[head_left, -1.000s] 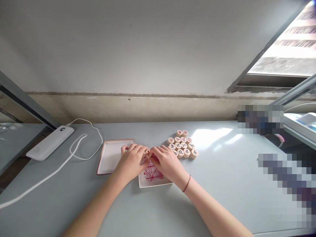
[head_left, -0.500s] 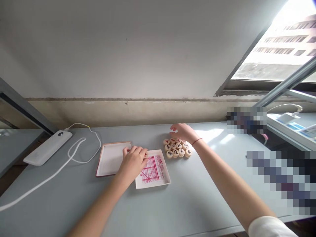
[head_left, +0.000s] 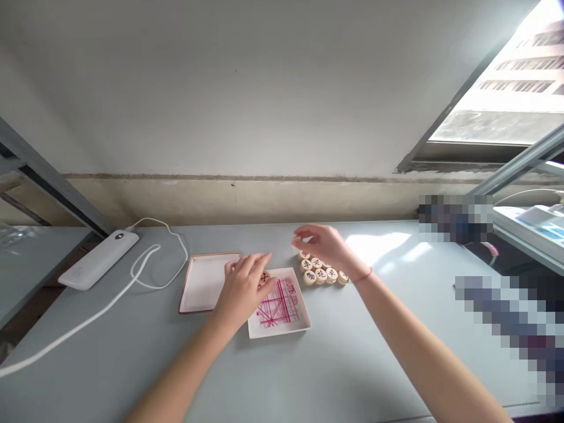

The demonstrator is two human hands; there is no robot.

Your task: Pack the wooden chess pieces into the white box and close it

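Observation:
My left hand is over the far left corner of a shallow white box with red lines drawn on its floor. Its fingers are spread, and a round Chinese chess piece shows in that corner between thumb and forefinger. To the right of the box stand stacked Chinese chess pieces, pale discs with black characters. My right hand hovers above their far side with thumb and fingers curled together. What its fingertips hold, if anything, is too blurred to make out. It hides part of the stacks.
A white box lid with a reddish rim lies left of the box. Further left are a white power bank and a looping white cable. The wall bounds the table's back; blurred-out items lie at the right.
My left fingers have spread away from the chess piece at the box corner. My right hand has shifted left relative to the stacks and now covers their far rows. The view has turned slightly.

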